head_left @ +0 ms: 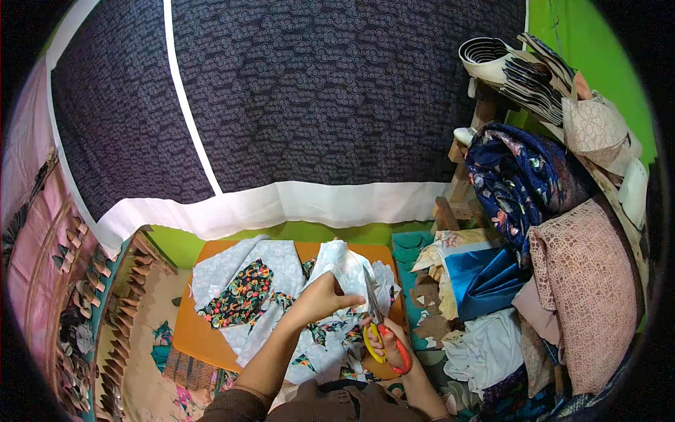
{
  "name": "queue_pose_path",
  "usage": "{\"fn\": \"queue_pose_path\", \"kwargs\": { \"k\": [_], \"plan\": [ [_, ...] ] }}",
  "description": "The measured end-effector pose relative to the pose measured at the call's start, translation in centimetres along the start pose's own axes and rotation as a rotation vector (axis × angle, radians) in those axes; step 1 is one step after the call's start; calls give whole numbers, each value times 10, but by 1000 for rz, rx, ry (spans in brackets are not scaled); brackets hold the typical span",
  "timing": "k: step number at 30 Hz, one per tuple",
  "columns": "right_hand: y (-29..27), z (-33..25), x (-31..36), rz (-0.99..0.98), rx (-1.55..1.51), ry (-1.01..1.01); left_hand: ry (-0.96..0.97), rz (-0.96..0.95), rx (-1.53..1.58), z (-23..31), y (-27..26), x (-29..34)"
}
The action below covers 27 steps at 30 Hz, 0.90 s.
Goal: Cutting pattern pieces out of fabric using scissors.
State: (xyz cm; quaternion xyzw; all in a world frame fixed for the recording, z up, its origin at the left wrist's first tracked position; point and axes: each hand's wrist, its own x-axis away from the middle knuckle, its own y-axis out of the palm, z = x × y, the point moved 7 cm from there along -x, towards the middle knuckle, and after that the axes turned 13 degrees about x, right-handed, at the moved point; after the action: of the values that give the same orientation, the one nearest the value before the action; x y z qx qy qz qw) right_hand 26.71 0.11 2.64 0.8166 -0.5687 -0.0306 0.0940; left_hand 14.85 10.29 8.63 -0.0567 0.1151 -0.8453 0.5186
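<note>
My left hand [327,299] is closed on the edge of a white piece of fabric [343,260], raised above an orange table. In my right hand [388,339] is a pair of scissors [402,355] with one red and one yellow handle loop. Its blades point away from me and lie against the fabric's right edge, close to my left fingertips. Whether the blades are parted is hard to make out. Below my hands lie scraps of black floral fabric [334,336] with white backing. A larger floral piece [242,292] rests at the left, partly folded over its pale underside.
The orange table [190,330] stands before a dark patterned curtain [316,105] with white borders. At left, a rack [116,309] carries rows of shoe forms. Folded blue cloth [485,281], a pale pink patterned roll [583,295] and white cloth [485,348] crowd the right side.
</note>
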Motion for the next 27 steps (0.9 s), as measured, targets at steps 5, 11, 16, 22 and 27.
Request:
{"fn": "queue_pose_path", "kwargs": {
  "k": [5, 11, 16, 22, 27],
  "plan": [
    [-11, 24, -5, -34, -10, -83, -136, -98, -134, 31, 7, 9],
    [-3, 2, 0, 3, 39, -117, -133, -84, -134, 19, 5, 9],
    [-3, 0, 2, 35, 59, -76, -57, -64, -87, 6, 3, 6],
    [-10, -1, 3, 97, 33, -105, -167, -155, -169, 13, 10, 6],
    [-8, 6, -1, 92, 43, -73, 50, 283, 169, -29, -5, 0]
  ]
}}
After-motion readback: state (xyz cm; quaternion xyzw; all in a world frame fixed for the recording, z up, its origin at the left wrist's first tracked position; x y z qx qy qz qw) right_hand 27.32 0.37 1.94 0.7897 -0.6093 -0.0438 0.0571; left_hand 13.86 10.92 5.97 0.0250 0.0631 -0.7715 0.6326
